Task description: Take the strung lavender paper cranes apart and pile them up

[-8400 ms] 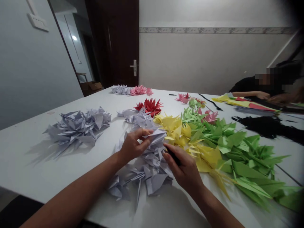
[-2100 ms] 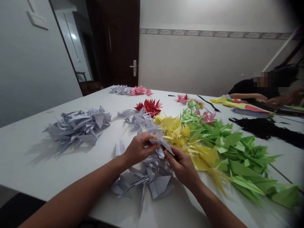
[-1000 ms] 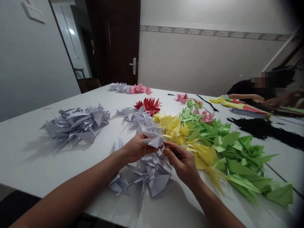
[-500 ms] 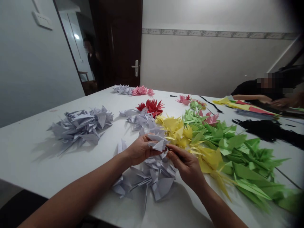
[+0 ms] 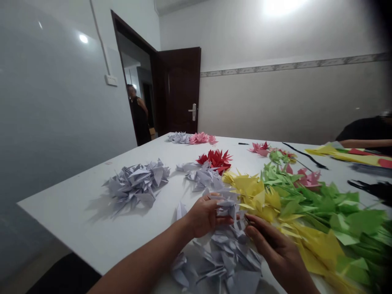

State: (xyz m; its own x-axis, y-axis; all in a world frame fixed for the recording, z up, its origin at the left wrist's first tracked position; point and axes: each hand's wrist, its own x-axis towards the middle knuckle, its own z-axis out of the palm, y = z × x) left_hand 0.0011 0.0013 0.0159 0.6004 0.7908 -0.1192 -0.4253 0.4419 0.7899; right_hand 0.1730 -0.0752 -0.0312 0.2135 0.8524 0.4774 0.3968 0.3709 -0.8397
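Observation:
Between the fingers and thumb of my left hand [image 5: 202, 216] is a white folded-paper flower [image 5: 228, 205]. Close to its right side, my right hand [image 5: 277, 247] is closed in a pinch on something small and dark that I cannot make out. Under both hands spreads a heap of white paper flowers [image 5: 225, 259]. Yellow paper flowers [image 5: 255, 190] lie just beyond my right hand, and green folded papers [image 5: 321, 204] run along their right side.
On the white table [image 5: 73, 208] sit another white flower pile [image 5: 137, 181], red flowers [image 5: 217, 160] and pink ones [image 5: 200, 138]. Black strands [image 5: 372, 188] lie at the right. One person [image 5: 364, 130] sits at the far right; another person [image 5: 139, 116] stands in the doorway.
The view has tilted up and swung left, so the table things appear lower and further right. My left hand still holds the white flower, and my right hand is a little further from it.

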